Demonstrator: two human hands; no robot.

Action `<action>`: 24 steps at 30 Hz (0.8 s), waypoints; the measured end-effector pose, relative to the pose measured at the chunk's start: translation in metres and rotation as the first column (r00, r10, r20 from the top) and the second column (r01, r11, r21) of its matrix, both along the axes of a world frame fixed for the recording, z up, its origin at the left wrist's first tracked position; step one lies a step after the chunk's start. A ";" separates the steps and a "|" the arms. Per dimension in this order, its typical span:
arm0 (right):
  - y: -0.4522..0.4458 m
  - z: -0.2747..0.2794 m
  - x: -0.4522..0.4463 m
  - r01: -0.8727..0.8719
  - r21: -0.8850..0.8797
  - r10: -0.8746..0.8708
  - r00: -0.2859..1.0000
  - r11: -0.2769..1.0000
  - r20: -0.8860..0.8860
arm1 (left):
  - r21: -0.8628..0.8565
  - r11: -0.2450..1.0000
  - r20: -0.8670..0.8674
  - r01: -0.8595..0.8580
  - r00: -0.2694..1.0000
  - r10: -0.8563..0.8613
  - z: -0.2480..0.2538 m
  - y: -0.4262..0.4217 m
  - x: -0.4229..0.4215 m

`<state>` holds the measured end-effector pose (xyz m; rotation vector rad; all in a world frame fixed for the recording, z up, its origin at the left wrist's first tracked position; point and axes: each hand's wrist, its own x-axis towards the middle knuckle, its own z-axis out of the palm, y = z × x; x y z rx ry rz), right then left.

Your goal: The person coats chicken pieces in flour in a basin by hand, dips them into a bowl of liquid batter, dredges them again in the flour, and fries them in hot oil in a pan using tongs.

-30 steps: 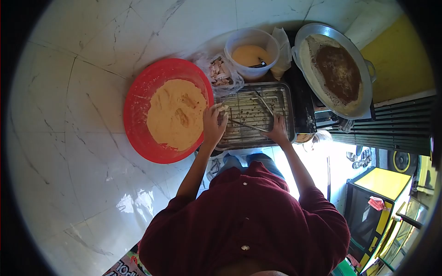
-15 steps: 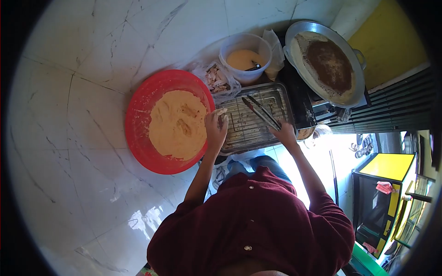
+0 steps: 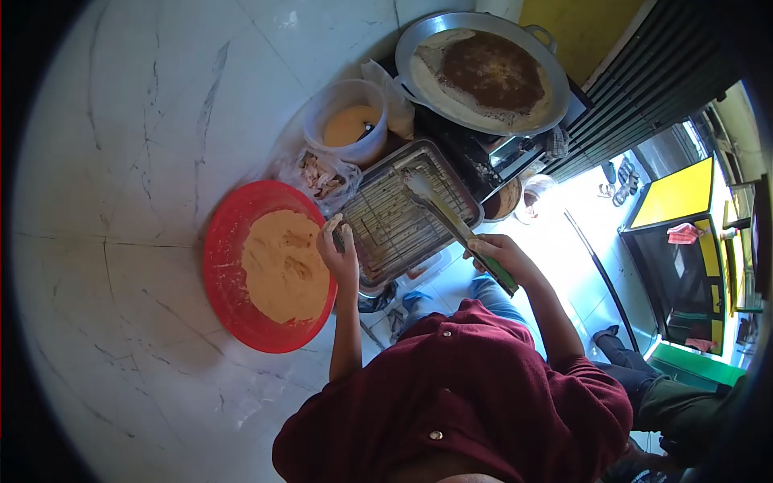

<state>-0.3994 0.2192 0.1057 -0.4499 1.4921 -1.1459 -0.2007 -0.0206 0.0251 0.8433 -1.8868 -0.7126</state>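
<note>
Holding metal tongs (image 3: 452, 217) in the right hand (image 3: 501, 256), with fingers clamped around the green-marked handle end. Pointing them away from the body, out over a wire rack (image 3: 386, 229) in a rectangular metal tray (image 3: 452, 175), with the tips above its far half; cannot tell from this view about contact with the wires. Holding the left hand (image 3: 339, 248) beside the rim of a red basin (image 3: 224, 274), near the tray's left edge, with curled fingers pale at the tips; cannot tell about anything pinched between them. Inside the basin, a broad bed of pale orange powder (image 3: 274, 274), marked with hollows. At the tray's far left corner, a clear plastic bag (image 3: 322, 175) of pale pieces; just beside it, a translucent tub (image 3: 316, 117) of yellow-orange liquid (image 3: 346, 126); next to that, another plastic bag (image 3: 394, 97). Farther right, over a black stove (image 3: 451, 138), a wide metal wok (image 3: 405, 68) of brown, foam-edged liquid (image 3: 491, 72). Wearing a maroon shirt (image 3: 451, 386) and blue jeans (image 3: 419, 304).
</note>
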 end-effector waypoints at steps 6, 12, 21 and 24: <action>0.067 0.042 -0.064 -0.108 -0.128 0.119 0.990 0.986 0.081 | 0.092 0.995 -0.044 0.036 0.999 -0.032 0.015 0.060 -0.067; 0.125 0.079 -0.173 -0.313 -0.065 0.308 0.948 0.947 -0.083 | 0.227 0.974 -0.052 0.026 0.999 -0.015 -0.023 0.136 -0.165; 0.091 0.151 -0.316 -0.137 0.061 0.113 0.407 0.989 -0.907 | 0.287 0.950 0.193 -0.121 0.979 0.066 -0.016 0.176 -0.239; 0.042 0.158 -0.359 -0.289 0.087 0.143 0.181 0.953 -0.973 | 0.291 0.950 0.223 -0.115 0.974 0.050 -0.009 0.168 -0.247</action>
